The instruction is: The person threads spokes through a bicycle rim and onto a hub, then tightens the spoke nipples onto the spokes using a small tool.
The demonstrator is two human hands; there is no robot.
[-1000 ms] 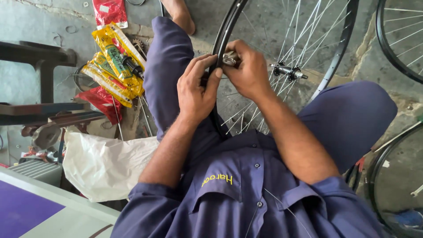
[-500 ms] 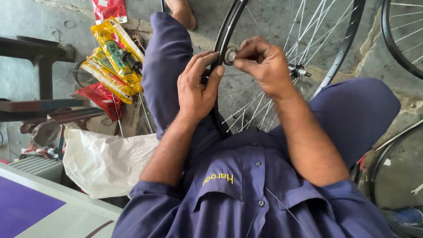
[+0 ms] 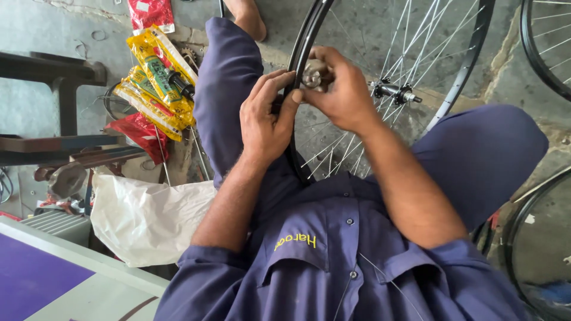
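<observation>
Right now the bicycle wheel (image 3: 333, 35) stands upright between my knees, its black rim facing me and its silver spokes fanning out to the hub (image 3: 395, 92) on the far side. My left hand (image 3: 267, 122) rests against the near edge of the rim, fingers loosely curled on it, its grip partly closed around the black band. My right hand (image 3: 342, 95) sits just beside the left, at the same stretch of rim, its grip pinched tight on a small round metal piece (image 3: 314, 74) pressed to the rim. Left of the wheel, yellow packets (image 3: 156, 83) and red packets (image 3: 151, 13) lie on the concrete floor (image 3: 41, 30). Nearer me than those lies a white plastic bag (image 3: 146, 220). Right of the wheel, other dark rims (image 3: 544, 50) show.
</observation>
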